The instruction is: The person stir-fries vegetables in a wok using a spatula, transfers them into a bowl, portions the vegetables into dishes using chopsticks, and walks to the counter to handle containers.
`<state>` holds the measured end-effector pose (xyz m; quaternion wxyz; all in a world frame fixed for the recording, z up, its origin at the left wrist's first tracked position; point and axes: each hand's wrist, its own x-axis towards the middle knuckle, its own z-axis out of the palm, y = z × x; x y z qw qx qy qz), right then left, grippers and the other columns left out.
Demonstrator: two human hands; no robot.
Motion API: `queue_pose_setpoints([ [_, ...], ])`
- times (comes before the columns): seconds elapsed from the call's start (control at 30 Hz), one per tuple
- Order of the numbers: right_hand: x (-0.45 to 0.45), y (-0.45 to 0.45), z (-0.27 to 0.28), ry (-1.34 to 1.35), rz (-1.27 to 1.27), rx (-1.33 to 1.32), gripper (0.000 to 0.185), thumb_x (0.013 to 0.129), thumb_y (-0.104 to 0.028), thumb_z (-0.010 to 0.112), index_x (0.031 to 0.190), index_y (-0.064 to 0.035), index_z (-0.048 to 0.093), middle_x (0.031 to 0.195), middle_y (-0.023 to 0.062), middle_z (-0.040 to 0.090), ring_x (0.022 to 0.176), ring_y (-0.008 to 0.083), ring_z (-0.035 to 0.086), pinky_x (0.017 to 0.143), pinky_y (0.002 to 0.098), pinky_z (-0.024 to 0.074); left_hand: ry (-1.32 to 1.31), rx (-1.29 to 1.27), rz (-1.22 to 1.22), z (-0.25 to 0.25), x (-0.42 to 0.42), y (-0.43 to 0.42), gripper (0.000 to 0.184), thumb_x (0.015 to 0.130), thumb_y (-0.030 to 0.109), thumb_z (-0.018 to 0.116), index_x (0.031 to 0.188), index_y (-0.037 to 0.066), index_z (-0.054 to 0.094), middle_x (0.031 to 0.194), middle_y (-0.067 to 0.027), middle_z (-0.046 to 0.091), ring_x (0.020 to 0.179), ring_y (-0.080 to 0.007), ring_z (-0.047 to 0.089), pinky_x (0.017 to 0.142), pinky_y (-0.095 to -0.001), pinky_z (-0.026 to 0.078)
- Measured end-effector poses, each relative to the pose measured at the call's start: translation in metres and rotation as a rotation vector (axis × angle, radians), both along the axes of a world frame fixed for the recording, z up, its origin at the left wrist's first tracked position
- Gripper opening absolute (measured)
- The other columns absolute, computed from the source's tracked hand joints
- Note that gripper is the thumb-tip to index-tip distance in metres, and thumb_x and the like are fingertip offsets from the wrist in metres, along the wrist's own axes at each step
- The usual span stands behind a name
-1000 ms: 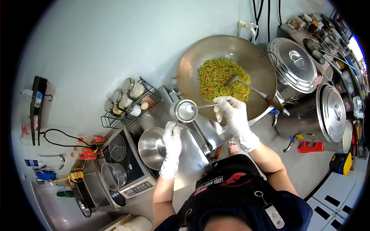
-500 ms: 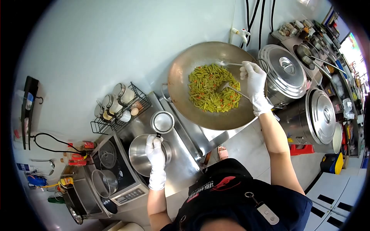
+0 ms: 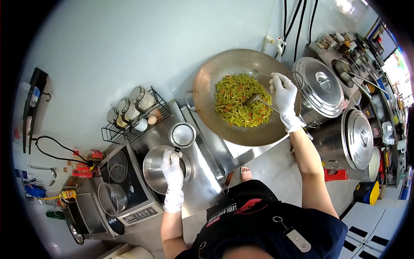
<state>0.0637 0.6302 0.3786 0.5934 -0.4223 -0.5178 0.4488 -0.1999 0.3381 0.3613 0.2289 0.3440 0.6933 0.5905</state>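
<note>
My left hand, in a white glove, closes round the dark handle of a round metal ladle or strainer; which of the two I cannot tell. It hangs beside a steel bowl on the counter. My right hand, gloved too, is above the right side of a wide wok. Its fingers pinch a thin utensil, apparently a spoon, whose end points over the wok. Chopped green beans with red bits lie in the wok. A metal spatula rests among them, its handle passing under my right wrist.
A wire rack with jars and an egg stands against the wall. Lidded steel pots are close on the right, beneath a tap. An induction cooker and a clear container sit at the left.
The view has shifted slightly. My right hand stays over the wok's right side, and the spoon's angle has changed a little. My left hand keeps its grip and hardly moves.
</note>
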Motion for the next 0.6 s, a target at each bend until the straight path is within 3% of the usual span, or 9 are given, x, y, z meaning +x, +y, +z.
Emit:
queue_pose_setpoints([
  [0.07,-0.011,-0.027,0.032,0.015,0.08,0.008,0.018,0.092,-0.007,0.056,0.103,0.0049,0.064,0.075,0.0023,0.061,0.06,0.0051,0.051,0.054,0.0189,0.0408,-0.066,-0.011,0.062,-0.005,0.001,-0.001,0.006,0.09,0.004,0.053,0.09,-0.001,0.058,0.082,-0.0025,0.059,0.075,-0.0107,0.055,0.072,-0.0249,0.045],
  [0.17,-0.027,-0.087,0.076,-0.03,0.277,-0.035,0.015,0.09,-0.005,0.056,0.098,0.0046,0.065,0.074,0.0029,0.061,0.058,0.0064,0.052,0.055,0.0205,0.0427,0.033,0.059,0.002,-0.011,-0.002,0.0,0.005,0.087,0.001,0.055,0.089,-0.001,0.059,0.082,-0.0033,0.06,0.075,-0.0122,0.055,0.073,-0.0251,0.045],
  [0.27,-0.047,-0.129,0.071,-0.013,0.583,-0.03,0.012,0.088,-0.005,0.06,0.094,0.0019,0.067,0.074,0.0026,0.062,0.06,0.0067,0.053,0.057,0.0213,0.0445,0.036,0.096,-0.059,-0.004,0.001,0.001,0.002,0.087,0.002,0.056,0.085,0.001,0.057,0.081,-0.0014,0.054,0.077,-0.0121,0.05,0.073,-0.024,0.041],
  [0.33,-0.063,-0.147,0.067,-0.211,0.665,0.022,0.011,0.086,-0.005,0.061,0.094,0.0,0.068,0.076,0.0064,0.064,0.062,0.0118,0.058,0.059,0.0246,0.0477,0.053,0.118,-0.071,-0.005,0.004,-0.001,0.009,0.089,0.009,0.057,0.084,0.002,0.057,0.082,-0.0017,0.053,0.077,-0.0132,0.048,0.073,-0.0253,0.04],
  [0.43,-0.09,-0.159,0.049,-0.333,0.668,0.205,0.012,0.084,-0.005,0.063,0.094,-0.0009,0.067,0.081,0.0147,0.065,0.072,0.0266,0.065,0.065,0.0303,0.0514,0.176,0.177,-0.084,0.0,0.009,-0.002,0.02,0.091,0.022,0.059,0.084,0.003,0.057,0.081,-0.0034,0.053,0.076,-0.0161,0.048,0.073,-0.0286,0.04],
  [0.53,-0.099,-0.164,0.034,-0.368,0.669,0.294,0.012,0.084,-0.005,0.062,0.095,-0.0023,0.067,0.083,0.0153,0.065,0.07,0.0275,0.065,0.064,0.0308,0.0515,0.255,0.196,-0.099,0.001,0.009,-0.005,0.025,0.091,0.028,0.06,0.084,0.003,0.058,0.081,-0.0046,0.053,0.075,-0.0183,0.049,0.072,-0.0305,0.041],
  [0.6,-0.102,-0.166,0.028,-0.331,0.641,0.295,0.012,0.085,-0.005,0.062,0.095,-0.0008,0.067,0.08,0.0133,0.065,0.066,0.0229,0.064,0.061,0.0296,0.0506,0.293,0.205,-0.108,0.002,0.009,-0.006,0.026,0.091,0.028,0.06,0.085,0.003,0.058,0.08,-0.0052,0.054,0.075,-0.0193,0.05,0.072,-0.0311,0.041],
])
